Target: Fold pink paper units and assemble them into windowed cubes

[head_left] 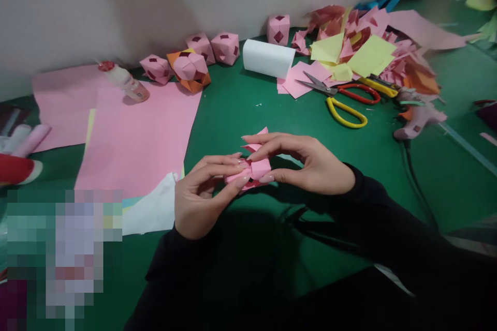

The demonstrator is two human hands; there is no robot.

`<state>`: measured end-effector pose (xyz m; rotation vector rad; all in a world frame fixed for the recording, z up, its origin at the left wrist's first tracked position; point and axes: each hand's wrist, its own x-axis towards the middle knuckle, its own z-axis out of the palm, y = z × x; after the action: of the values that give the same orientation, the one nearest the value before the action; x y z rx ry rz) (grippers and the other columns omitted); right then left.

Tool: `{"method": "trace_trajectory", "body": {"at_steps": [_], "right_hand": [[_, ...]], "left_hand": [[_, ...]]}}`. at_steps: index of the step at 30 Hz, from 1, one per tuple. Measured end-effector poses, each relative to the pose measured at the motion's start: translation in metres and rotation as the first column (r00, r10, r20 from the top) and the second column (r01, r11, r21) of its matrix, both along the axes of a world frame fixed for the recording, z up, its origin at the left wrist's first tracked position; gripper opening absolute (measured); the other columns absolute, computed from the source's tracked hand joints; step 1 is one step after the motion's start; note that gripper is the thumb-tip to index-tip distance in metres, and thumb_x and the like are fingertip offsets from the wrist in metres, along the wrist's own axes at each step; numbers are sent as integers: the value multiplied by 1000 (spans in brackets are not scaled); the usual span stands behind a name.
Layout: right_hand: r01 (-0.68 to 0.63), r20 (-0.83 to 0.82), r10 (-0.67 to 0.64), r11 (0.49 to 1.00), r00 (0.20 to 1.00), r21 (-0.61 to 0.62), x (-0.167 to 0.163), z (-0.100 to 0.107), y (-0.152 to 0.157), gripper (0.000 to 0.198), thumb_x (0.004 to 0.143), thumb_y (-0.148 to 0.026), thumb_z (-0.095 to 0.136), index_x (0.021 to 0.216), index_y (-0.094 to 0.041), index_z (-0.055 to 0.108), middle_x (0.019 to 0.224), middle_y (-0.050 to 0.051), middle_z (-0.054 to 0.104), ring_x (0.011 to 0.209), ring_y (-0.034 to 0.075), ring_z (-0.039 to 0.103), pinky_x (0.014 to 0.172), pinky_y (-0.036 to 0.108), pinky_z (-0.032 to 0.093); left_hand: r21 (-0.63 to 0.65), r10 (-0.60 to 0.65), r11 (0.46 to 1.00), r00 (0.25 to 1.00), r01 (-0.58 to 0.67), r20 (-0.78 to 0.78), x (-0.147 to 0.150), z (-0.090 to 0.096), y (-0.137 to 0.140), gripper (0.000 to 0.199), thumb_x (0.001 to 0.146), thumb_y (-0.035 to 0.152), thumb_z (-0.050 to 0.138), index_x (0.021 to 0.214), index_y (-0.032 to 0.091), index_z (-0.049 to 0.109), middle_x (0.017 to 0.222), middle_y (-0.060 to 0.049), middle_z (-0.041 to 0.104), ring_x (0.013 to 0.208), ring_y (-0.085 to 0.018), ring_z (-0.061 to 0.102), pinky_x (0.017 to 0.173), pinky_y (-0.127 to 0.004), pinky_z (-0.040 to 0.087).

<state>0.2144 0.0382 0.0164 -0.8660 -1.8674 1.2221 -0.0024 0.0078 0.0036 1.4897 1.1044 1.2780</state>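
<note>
A partly folded pink paper shape [259, 168] is between my two hands above the green table. My left hand [204, 191] grips its left side, thumb at the front and fingers on top. On the right side, my right hand [303, 163] pinches it between thumb and fingers, with a pointed paper flap rising behind the fingertips. The fingers hide part of the shape. Finished-looking pink paper balls with diamond openings, such as one [225, 48] by the wall, stand behind my hands. Another pink ball [190, 70] sits in an orange paper piece.
Scissors [330, 92] with red and yellow handles lie beyond my right hand, near a heap of pink and yellow paper [361, 46]. A pink glue gun [417, 119] trails a black cord. A white roll [267, 58], a small bottle [124, 81] and pink sheets [143, 134] lie further back and left.
</note>
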Motion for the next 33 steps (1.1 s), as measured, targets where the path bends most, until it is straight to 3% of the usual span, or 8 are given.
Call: {"method": "trace_trajectory", "body": {"at_steps": [7, 14, 19, 22, 25, 28, 33], "right_hand": [[-10, 32, 10, 1000, 999, 21, 1, 1, 1, 26, 81, -23, 78, 107, -21, 74, 134, 10, 67, 133, 25, 57, 115, 44, 41], [-30, 19, 29, 999, 999, 38, 1, 3, 0, 29, 81, -27, 79, 108, -22, 74, 136, 10, 65, 133, 25, 56, 116, 44, 40], [-22, 24, 20, 996, 1000, 84, 2, 5, -1, 29, 82, -28, 79, 109, -23, 72, 135, 10, 66, 131, 25, 58, 113, 44, 45], [-54, 24, 52, 995, 998, 80, 2, 7, -2, 32, 81, -26, 79, 112, -23, 70, 134, 9, 66, 133, 24, 57, 114, 44, 44], [-117, -26, 118, 993, 993, 34, 1, 9, -3, 36, 81, -24, 80, 115, -22, 68, 133, 8, 67, 131, 23, 58, 116, 43, 42], [-128, -105, 121, 990, 987, -60, -2, 9, -5, 40, 79, -24, 82, 116, -21, 68, 132, 9, 68, 132, 24, 57, 115, 44, 43], [-101, -351, 15, 968, 936, -229, -11, 0, -9, 28, 80, -20, 80, 108, -22, 73, 135, 9, 66, 135, 25, 55, 108, 41, 50]], "left_hand": [[23, -22, 999, 1000, 22, -15, 0, 1, 1, 20, 69, 12, 83, 83, 26, 80, 92, -3, 75, 94, -20, 73, 92, -38, 61], [-78, -59, 995, 997, 64, 57, 0, -1, -1, 34, 67, 15, 87, 96, 28, 78, 101, -5, 75, 105, -22, 71, 96, -36, 59], [-87, -139, 986, 989, 143, 45, -13, -4, 5, 49, 72, 41, 83, 119, 33, 70, 134, -11, 60, 131, -30, 55, 101, -42, 55], [-133, -243, 963, 968, 233, -61, -24, 1, 10, 31, 80, 49, 73, 103, 29, 74, 135, -13, 58, 133, -34, 52, 106, -52, 48], [-222, -351, 921, 930, 321, -110, -27, 7, 13, 18, 76, 37, 80, 88, 26, 73, 133, -13, 61, 133, -36, 53, 111, -58, 41], [-289, -416, 871, 909, 398, -2, -23, 10, 11, 16, 73, 34, 83, 83, 25, 74, 136, -11, 60, 138, -36, 47, 116, -60, 32], [-343, -328, 856, 920, 386, 216, -15, 8, 6, 20, 68, 33, 88, 85, 27, 78, 143, -8, 56, 142, -35, 43, 118, -54, 31]]}}
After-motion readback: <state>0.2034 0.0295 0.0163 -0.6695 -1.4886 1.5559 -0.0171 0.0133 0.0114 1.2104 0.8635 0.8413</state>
